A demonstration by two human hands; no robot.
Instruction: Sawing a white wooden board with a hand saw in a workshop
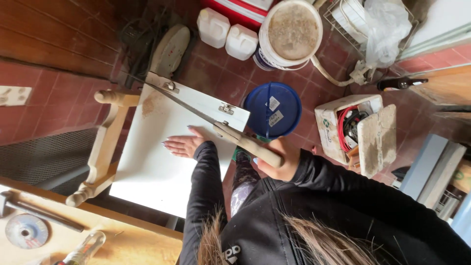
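A white board (162, 162) is held flat under the left hand (180, 145), whose fingers are spread open and pressed on its surface. The board is laid across a pale wooden frame (104, 147) with turned legs, above a red tiled floor (54, 98). A handsaw (216, 126) is gripped in the right hand (278, 159), which is closed around the saw's wooden handle; the blade is seen running along the board's far edge, beside two metal hinges (226, 109). A patch of sawdust (149, 103) is seen near the board's corner. Just beyond the board, a blue bucket lid (273, 109), two white jugs (227, 34) and a white bucket (289, 34) are set on the floor. A hammer (34, 208) and a grinding disc (26, 230) are left on the wooden tabletop (127, 243).
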